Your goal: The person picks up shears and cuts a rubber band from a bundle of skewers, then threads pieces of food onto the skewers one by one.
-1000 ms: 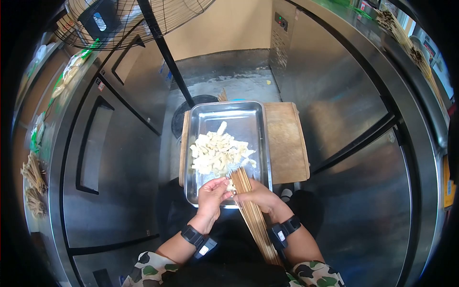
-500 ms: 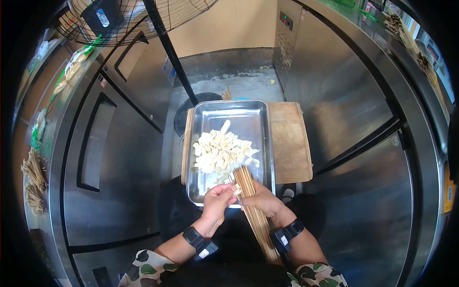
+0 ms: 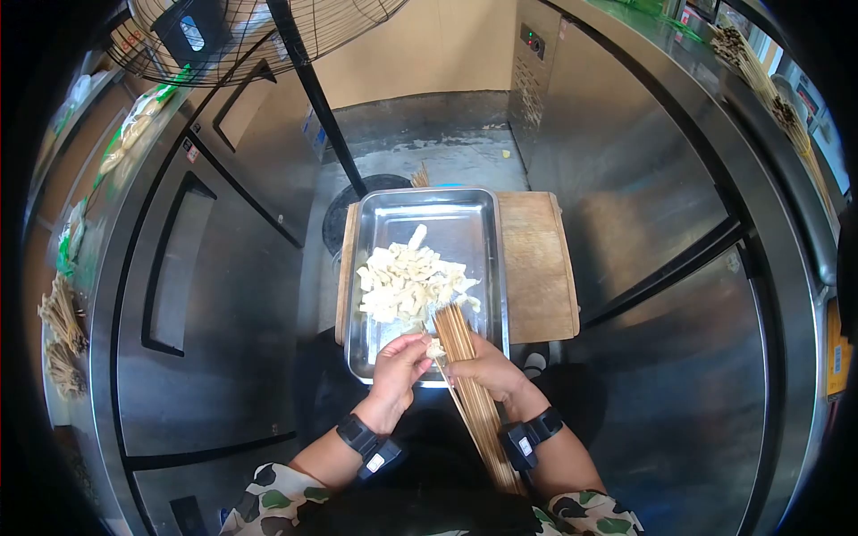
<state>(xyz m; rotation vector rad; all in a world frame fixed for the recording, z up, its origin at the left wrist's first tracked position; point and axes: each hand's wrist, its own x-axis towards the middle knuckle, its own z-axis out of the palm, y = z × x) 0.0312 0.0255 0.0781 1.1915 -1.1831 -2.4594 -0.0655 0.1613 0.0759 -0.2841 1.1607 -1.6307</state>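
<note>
My right hand (image 3: 491, 368) is closed around a thick bundle of wooden skewers (image 3: 478, 406), which slants from the tray's front edge down toward my lap. One skewer (image 3: 453, 389) stands slightly apart on the bundle's left side. At its upper end is a small whitish food piece (image 3: 435, 348), pinched between the thumb and fingers of my left hand (image 3: 400, 364). Beyond my hands, a heap of pale, cut food pieces (image 3: 411, 279) lies in a shallow metal tray (image 3: 478, 223).
A wooden board (image 3: 536, 268) sits under the tray. Steel cabinets (image 3: 223, 357) with dark handles flank both sides. A wire fan guard (image 3: 241, 45) and black pole (image 3: 317, 98) stand at upper left. More skewer bundles (image 3: 64, 326) lie on the left counter.
The single skewer has separated from the bundle's left side, with the whitish piece now at its upper end. My left hand has shifted slightly left and up.
</note>
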